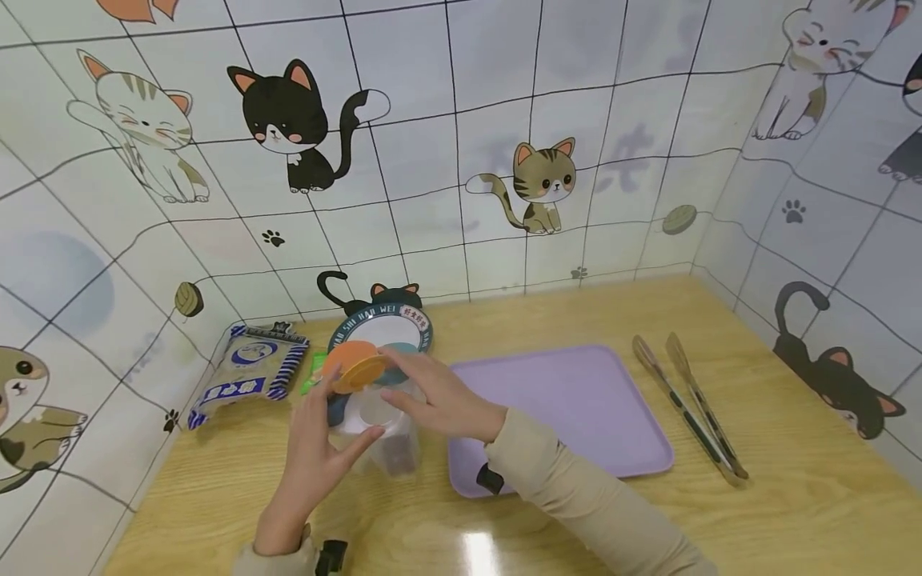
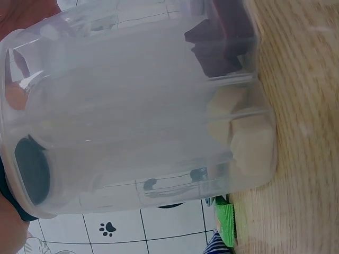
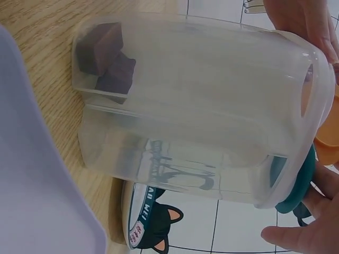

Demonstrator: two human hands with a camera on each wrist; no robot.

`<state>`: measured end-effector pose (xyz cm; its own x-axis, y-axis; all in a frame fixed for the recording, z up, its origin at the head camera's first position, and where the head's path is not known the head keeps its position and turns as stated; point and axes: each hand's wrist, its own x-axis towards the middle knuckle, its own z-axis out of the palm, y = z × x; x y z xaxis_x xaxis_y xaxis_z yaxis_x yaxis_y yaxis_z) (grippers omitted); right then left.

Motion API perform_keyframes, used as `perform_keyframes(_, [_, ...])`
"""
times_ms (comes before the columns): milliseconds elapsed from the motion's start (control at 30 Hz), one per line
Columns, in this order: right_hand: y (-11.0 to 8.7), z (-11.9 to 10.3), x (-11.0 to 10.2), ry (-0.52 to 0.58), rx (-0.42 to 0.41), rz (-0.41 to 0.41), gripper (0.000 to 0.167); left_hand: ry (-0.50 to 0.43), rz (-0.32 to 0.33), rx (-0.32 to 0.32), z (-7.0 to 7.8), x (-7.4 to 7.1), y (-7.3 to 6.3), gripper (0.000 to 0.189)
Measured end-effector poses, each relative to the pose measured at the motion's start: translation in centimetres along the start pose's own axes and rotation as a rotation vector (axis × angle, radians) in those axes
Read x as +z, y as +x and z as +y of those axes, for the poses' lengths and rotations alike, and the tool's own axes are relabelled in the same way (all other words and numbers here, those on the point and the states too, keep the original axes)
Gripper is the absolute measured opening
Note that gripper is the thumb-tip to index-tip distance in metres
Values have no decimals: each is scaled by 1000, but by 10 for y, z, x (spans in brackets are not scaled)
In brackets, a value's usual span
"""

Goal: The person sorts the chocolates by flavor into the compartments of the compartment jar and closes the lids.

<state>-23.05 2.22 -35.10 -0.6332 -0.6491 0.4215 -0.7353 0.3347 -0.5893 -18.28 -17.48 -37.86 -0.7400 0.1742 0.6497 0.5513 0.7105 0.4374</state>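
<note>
A clear plastic container (image 1: pixel 396 448) with divided compartments stands upright on the table. Dark brown blocks (image 3: pixel 100 50) lie at its bottom, and pale beige blocks (image 2: pixel 251 143) show in another compartment. At its top, an orange lid (image 1: pixel 363 373) is tilted up above a pale round opening. My left hand (image 1: pixel 317 456) holds this lid's left edge with the fingertips, thumb stretched near the container's front rim. From the other side my right hand (image 1: pixel 446 396) grips the lid with its fingers, thumb apart below. A teal lid (image 3: pixel 297 182) sits beside the right fingers, which partly hide the rim.
A purple tray (image 1: pixel 562 408) lies right of the container, with metal tongs (image 1: pixel 695 408) beyond it. Back left are a blue-and-white packet (image 1: pixel 252 368) and a small green packet (image 2: pixel 225 222). A round dark-rimmed plate (image 1: pixel 382 324) is behind the container, near the cat-patterned wall.
</note>
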Motion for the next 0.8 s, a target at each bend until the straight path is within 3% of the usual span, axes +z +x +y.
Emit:
perform_keyframes(200, [-2,0,4,43,37,-19,47,-18,22,72,-1,0,0,57])
perform_keyframes(400, [-5,4,9,-91,-38,-18,41,-22,15,91,-3,-1,-4,44])
perform_keyframes(533, [-8,4,10,-116,-56,-4,36,-29,0,92,-5,-1,-5,35])
perform_keyframes(800, [-11,4,14,-84,30,12,34,-45,8,82,-4,-1,-4,32])
